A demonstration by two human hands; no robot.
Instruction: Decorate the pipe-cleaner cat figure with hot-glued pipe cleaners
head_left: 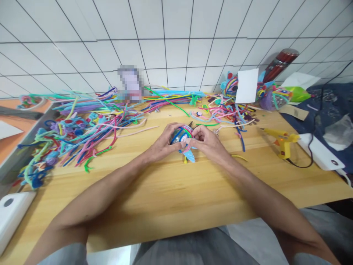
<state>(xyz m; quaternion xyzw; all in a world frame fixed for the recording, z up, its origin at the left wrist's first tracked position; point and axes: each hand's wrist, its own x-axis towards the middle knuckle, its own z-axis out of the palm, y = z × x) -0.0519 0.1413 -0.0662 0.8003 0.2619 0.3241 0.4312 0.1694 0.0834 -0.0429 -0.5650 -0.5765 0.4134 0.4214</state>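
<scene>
A small round craft piece (175, 137) is between my hands above the middle of the wooden table. It looks like a clear ball wrapped in colourful pipe cleaners, with a light blue pointed part (189, 155) sticking out toward me. My left hand (162, 144) is wrapped round its left side, thumb on the front. From the right, my right hand (206, 142) has its fingers curled and pressed on the ball's pipe-cleaner trim, near a round white patch. Whether a loose bit is pinched there is hidden. Scissors (216, 131) lie just behind the right hand, partly covered.
Pipe cleaners (104, 127) are heaped at the left and along the wall, with more cut pieces (217, 112) behind my hands. A yellow hot glue gun (282, 140) rests at the right beside a white power bank (317, 151). Finished-looking balls (271, 99) and a red cylinder (284, 60) stand back right.
</scene>
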